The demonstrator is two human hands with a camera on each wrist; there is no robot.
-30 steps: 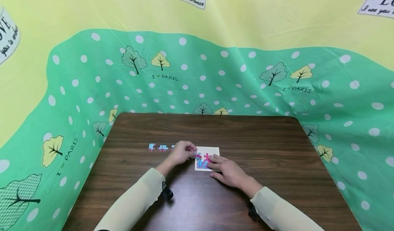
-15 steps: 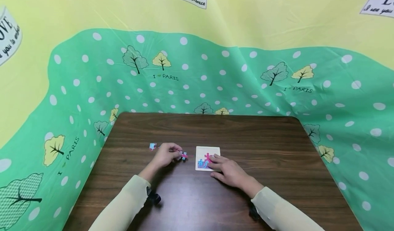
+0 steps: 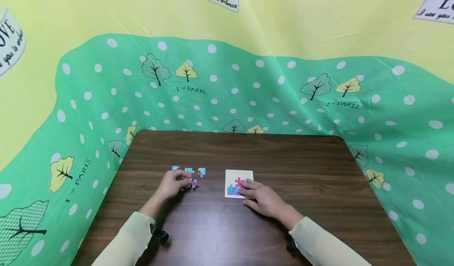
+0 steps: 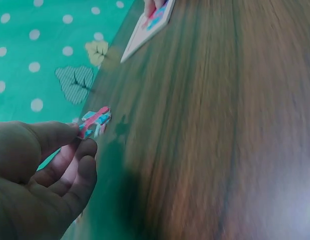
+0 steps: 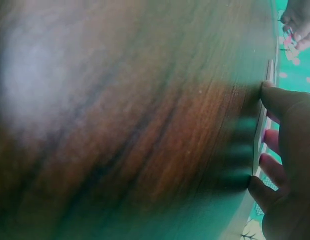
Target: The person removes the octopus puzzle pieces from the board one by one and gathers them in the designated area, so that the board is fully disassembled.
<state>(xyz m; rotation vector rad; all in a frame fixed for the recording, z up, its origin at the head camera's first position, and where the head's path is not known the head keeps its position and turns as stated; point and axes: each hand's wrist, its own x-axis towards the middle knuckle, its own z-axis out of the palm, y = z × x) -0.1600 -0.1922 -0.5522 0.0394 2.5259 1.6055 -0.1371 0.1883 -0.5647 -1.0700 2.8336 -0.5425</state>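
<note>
My left hand [image 3: 172, 185] pinches a blue and pink jigsaw piece [image 3: 193, 183] between thumb and fingertips. In the left wrist view that jigsaw piece [image 4: 96, 121] is held up over the tabletop. A white-framed puzzle board [image 3: 232, 173] lies flat to the right, with blue and pink pieces fitted in its lower part. Resting on the board's right side is my right hand [image 3: 264, 199], fingers extended and covering some of the picture. The right wrist view shows its fingertips against the board's edge [image 5: 257, 137].
Behind the left hand, loose jigsaw pieces lie in a row: a left piece [image 3: 175, 168] partly hidden by the hand, a middle piece [image 3: 188, 170] and a right piece [image 3: 201, 172]. They lie on a dark wooden table [image 3: 291, 159], with a patterned green and yellow cloth [image 3: 220, 88] behind.
My left hand has moved left from the puzzle board, carrying the pinched jigsaw piece to just in front of the loose row. The right hand stays on the board.
</note>
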